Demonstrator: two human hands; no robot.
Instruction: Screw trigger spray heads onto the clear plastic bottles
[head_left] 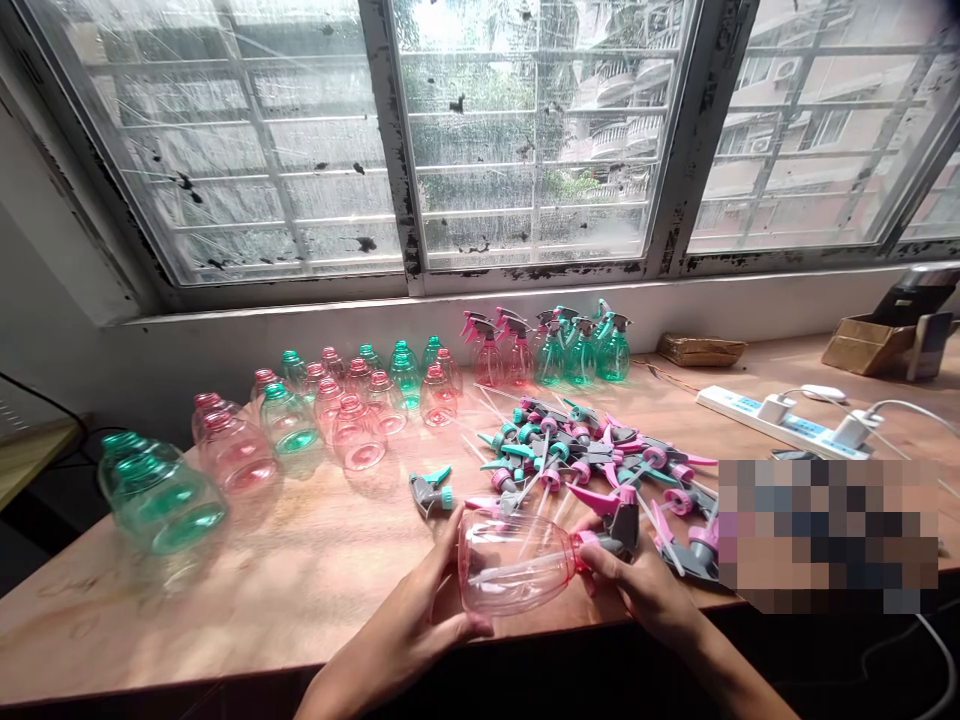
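Observation:
A clear pink spray bottle (517,575) lies sideways between my hands, just above the table's front edge. My left hand (446,595) is closed around its base. At the neck, my right hand (619,570) grips the pink collar of a grey and pink trigger sprayer head (621,515). The sprayer's tube shows inside the bottle. Behind my hands is a heap of loose sprayer heads (592,450) in pink, teal and grey. One teal and grey sprayer head (431,492) lies apart, near my left fingertips.
Open-necked pink bottles (360,435) and green bottles (169,510) stand at the left. Several bottles with sprayers fitted (551,350) line the windowsill wall. A power strip (780,420) with plugs, a brown packet (701,350) and a cardboard box (870,340) are at the right.

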